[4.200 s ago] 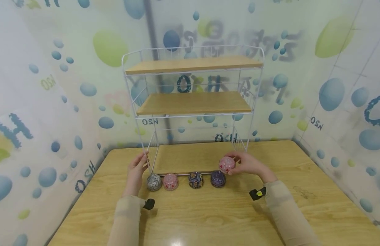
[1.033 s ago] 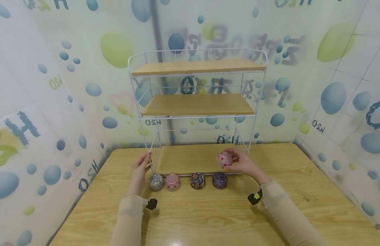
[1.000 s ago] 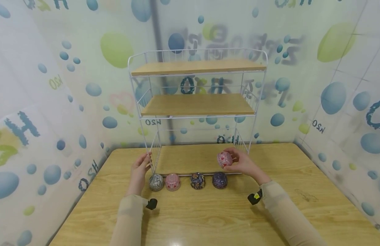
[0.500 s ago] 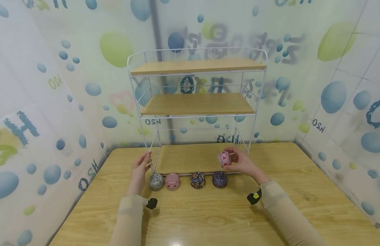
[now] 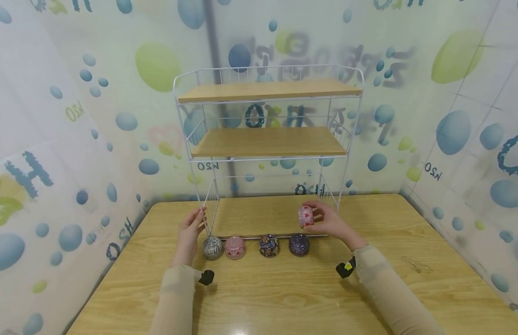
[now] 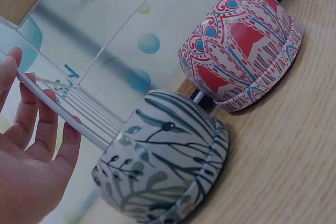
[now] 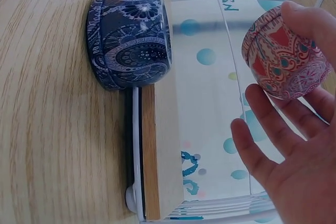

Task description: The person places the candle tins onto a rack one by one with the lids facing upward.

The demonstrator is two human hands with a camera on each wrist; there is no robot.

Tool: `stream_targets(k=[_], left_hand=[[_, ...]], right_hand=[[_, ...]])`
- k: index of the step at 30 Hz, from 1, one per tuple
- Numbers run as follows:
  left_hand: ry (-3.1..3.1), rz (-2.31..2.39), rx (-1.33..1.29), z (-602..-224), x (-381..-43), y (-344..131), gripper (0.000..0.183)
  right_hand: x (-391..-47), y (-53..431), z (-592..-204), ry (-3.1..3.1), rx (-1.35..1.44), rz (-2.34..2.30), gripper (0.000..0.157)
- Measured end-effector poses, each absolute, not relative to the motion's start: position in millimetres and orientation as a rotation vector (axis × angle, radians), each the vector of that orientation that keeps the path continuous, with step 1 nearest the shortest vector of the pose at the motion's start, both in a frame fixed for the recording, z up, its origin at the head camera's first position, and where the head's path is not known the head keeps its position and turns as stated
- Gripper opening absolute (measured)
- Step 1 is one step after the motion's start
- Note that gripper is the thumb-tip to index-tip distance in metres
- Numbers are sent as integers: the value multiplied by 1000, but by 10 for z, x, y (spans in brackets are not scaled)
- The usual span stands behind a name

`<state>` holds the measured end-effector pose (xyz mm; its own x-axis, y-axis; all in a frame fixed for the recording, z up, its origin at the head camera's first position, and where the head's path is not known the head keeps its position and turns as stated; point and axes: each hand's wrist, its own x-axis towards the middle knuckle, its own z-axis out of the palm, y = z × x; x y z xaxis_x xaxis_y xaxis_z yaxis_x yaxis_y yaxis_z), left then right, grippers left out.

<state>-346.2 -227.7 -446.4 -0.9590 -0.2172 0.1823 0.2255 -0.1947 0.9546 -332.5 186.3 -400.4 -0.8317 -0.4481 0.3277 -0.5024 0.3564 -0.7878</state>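
My right hand pinches a pink tin with red hearts between thumb and fingers. It is tipped on its side, held above the lowest board, near the rack's right end. In the right wrist view, the same pink tin shows its rim toward the upper left. My left hand grips the white front left post of the wire rack between thumb and fingers. Along the rack's front edge stand a grey-green leaf tin, another pink tin, a dark floral tin and a dark purple tin.
The white wire rack has a top board, a middle board and a bottom board. It stands on a wooden table, enclosed by patterned walls. Bare tabletop lies in front of the row of tins.
Over the last second the pink tin has turned in my right hand, so its side faces forward. Earlier it was lower, just over the purple tin. My left hand keeps its grip on the post.
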Motion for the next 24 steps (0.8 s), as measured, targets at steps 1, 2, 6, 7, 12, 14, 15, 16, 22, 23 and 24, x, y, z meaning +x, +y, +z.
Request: stream_targets(k=[1,2,6,7,12,14,15,16,22,23,24], left_hand=[[-1785,-2229,-12,-4464,-3461,-2278,27],[-1782,-2233,-16,-4463,-3460,-2279,27],[-1760,-2258,-13,-4456,-3458,-2275,29],[-1762,-2258,-10,-4455,-3458,-2275,30],[-1768,-2255,-3,-4450,-3453,-2271,31],[-1776,-2251,-7,-4448,-3450,-2270,30],[-1782,-2247,-4,-4449,-3451,-2270,30],[-1788,-2244,-1,-4450,-3453,-2270,31],[-1801,-2248,16,-4458,-3456,-2278,36],[-1800,-2250,16,-4461,-3457,-2280,35],[-1798,-2253,15,-4464,-3457,-2282,34]], right_hand=[[-3293,1851,-3966,-2546,891,1496,65],[-3266,1844,-3934,-2551,889,1480,64],[-3243,1832,-3910,-2556,874,1458,63],[-3242,1829,-3912,-2556,871,1454,63],[-3230,1815,-3915,-2550,855,1481,64],[-3228,1814,-3916,-2541,854,1496,64],[-3227,1815,-3916,-2537,859,1497,64],[-3229,1816,-3919,-2532,862,1502,63],[-3231,1826,-3923,-2509,877,1551,62],[-3231,1828,-3922,-2510,878,1564,62],[-3234,1833,-3927,-2512,879,1569,62]])
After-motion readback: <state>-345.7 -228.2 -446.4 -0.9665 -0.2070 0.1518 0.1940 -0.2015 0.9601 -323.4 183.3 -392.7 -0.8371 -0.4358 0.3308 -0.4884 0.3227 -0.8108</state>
